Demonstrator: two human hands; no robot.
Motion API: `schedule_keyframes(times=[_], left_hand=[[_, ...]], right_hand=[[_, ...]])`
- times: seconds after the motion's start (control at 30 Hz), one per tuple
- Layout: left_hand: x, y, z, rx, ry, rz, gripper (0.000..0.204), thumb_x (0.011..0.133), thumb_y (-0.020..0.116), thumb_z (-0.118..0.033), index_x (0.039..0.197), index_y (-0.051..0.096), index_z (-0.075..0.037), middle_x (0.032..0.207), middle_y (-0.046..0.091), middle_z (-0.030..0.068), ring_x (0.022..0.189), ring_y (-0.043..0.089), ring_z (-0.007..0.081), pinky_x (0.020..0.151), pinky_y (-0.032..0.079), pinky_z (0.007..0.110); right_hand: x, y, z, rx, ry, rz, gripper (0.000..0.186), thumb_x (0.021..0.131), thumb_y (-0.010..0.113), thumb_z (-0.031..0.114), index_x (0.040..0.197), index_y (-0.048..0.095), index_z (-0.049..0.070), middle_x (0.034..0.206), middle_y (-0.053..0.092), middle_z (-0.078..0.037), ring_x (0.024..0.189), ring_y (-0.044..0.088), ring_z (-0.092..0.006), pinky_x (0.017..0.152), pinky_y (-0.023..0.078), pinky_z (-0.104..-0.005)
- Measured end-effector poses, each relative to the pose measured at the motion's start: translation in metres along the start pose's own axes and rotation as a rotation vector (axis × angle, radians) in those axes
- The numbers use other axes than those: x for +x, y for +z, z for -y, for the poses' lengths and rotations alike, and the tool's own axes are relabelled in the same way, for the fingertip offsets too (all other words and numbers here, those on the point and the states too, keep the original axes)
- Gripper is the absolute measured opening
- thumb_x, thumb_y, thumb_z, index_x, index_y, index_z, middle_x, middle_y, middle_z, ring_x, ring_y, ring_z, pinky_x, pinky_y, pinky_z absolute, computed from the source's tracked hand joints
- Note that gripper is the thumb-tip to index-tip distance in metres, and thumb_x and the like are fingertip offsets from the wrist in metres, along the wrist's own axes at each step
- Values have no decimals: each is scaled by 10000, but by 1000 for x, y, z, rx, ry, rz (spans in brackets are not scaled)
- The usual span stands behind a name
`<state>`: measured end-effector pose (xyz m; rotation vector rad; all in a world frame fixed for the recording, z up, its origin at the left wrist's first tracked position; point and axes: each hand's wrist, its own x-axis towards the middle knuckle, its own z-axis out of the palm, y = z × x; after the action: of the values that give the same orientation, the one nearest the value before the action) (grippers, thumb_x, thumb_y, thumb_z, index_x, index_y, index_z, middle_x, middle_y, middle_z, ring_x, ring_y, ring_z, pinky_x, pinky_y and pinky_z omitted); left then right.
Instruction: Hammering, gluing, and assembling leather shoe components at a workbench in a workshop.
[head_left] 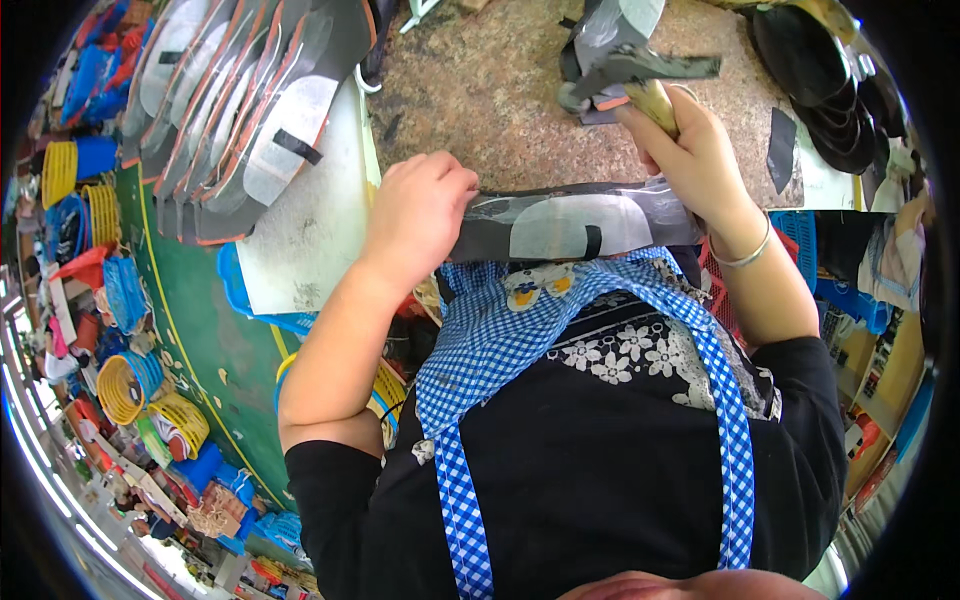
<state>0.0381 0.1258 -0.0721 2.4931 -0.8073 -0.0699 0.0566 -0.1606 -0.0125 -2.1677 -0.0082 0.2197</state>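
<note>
A long dark grey piece, looking like a shoe upper with a pale grey patch and a black tab (593,242), lies along the near edge of the stone work slab (480,90). My left hand (425,205) is closed on its left end, the fingertips partly hidden. In my right hand (690,150) is a hammer (655,105), gripped by its wooden handle, its dark metal head raised over the slab. The right hand's lower side is close to the piece's right end. Behind the hammer, a similar grey piece (625,20) with orange edging lies partly covered.
Several like grey pieces (290,125) overlap in a row on a white board (305,240) at the left. Black curved parts (810,60) are stacked at the far right, near a small black strip (781,150). Baskets (120,390) line the green floor (200,330).
</note>
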Motion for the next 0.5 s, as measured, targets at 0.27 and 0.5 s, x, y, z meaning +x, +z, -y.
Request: schedule_keyframes(times=[0.27, 0.5], left_hand=[[-8, -32, -43, -237, 45, 17, 296, 788, 737, -127, 1056, 647, -40, 878, 661, 110, 778, 648, 340, 715, 512, 407], [-3, -62, -3, -406, -187, -629, 417, 809, 734, -117, 1182, 605, 18, 1144, 633, 141, 1054, 605, 246, 942, 456, 368]], right_hand=[[-27, -1, -35, 86, -185, 309, 375, 669, 855, 168, 949, 654, 22, 970, 698, -114, 826, 652, -204, 747, 513, -333], [8, -69, -12, 257, 55, 194, 299, 733, 824, 148, 872, 595, 15, 769, 601, -1, 687, 569, -106, 653, 473, -281]])
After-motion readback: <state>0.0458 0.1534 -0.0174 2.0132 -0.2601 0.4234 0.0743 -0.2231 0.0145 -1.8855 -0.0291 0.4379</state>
